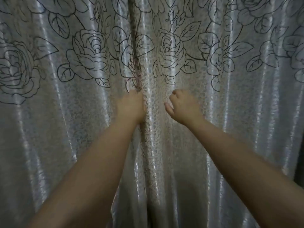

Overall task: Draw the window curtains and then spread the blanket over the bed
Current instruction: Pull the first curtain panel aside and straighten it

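Two shiny silver-grey curtains with dark rose outlines fill the view. The left curtain (65, 112) and the right curtain (230, 112) meet at a vertical seam in the middle, with no gap showing. My left hand (131, 106) is closed on the inner edge of the left curtain at the seam. My right hand (182, 106) hovers just right of the seam in front of the right curtain, fingers curled and thumb apart, holding nothing. The window is hidden behind the cloth. No bed or blanket is in view.
A narrow dark strip (298, 170) shows past the right curtain's edge at the lower right. Nothing else is visible besides my two bare forearms.
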`<state>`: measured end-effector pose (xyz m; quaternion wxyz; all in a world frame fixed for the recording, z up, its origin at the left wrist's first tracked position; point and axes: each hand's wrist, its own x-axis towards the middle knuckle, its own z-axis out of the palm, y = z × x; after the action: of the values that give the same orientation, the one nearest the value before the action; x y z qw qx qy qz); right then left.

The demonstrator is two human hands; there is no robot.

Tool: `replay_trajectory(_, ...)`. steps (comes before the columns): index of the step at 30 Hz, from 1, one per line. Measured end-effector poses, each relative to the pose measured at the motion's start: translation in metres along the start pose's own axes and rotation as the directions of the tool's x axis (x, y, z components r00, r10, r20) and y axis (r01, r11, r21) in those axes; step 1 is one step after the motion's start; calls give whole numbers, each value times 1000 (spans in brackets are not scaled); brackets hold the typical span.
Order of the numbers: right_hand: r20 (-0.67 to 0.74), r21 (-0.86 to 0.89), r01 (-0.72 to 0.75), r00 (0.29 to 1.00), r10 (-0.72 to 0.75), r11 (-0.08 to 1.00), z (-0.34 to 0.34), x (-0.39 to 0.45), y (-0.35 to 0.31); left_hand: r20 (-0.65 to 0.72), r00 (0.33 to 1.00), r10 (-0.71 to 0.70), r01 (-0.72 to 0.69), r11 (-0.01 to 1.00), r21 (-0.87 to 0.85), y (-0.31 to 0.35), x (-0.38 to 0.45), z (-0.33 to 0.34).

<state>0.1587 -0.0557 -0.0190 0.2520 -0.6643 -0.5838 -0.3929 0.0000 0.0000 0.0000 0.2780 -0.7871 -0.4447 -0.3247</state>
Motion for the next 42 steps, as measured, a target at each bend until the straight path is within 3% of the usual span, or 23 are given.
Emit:
replay_trajectory(2,41,19,6,999,-7,1000,14,0,-12,171,985,-28,26,1000,15,0,-2,9)
replay_trajectory(5,127,136,-71,990,53,988,42,-6,-32,315,949,-36,28,999,30,-4,-13,32)
replay_trajectory(10,276,297,-351,922,272,888,88,-15,-56,408,910,-70,86,996,-21,-27,-32,68)
replay_trajectory(14,266,358,-481,874,406,800,114,-19,-66,481,871,-103,203,966,-162,-37,-39,96)
replay_trajectory(17,217,326,-465,884,414,823,123,-24,-52,445,888,-113,279,902,-328,-30,-36,113)
replay_trajectory(21,108,124,-374,926,363,919,125,-34,-5,359,927,-112,298,801,-519,4,-19,128)
replay_trajectory(25,-13,-93,-352,936,352,932,118,-41,52,247,957,-154,289,588,-755,66,9,135)
replay_trajectory(28,-32,-143,-360,933,359,922,119,-44,99,271,933,-237,357,511,-782,115,36,145)
replay_trajectory(30,-101,-87,-353,933,344,932,127,-50,136,297,900,-319,419,442,-793,143,58,150)
replay_trajectory(32,-193,29,-360,914,358,933,133,-53,176,285,911,-298,385,364,-848,172,82,160)
replay_trajectory(34,-261,202,-402,857,445,893,134,-53,213,270,947,-172,299,173,-938,205,104,168)
replay_trajectory(36,-187,444,-446,802,567,777,135,-55,248,299,951,-77,296,-42,-954,241,118,171)
replay_trajectory(37,-144,499,-473,781,608,726,133,-55,263,298,953,-58,293,-85,-952,258,124,173)
replay_trajectory(39,-130,425,-524,771,623,738,129,-56,293,292,955,-50,287,-93,-953,292,134,172)
replay_trajectory(42,-106,175,-529,828,550,831,121,-65,334,228,973,-46,231,93,-968,341,147,174)
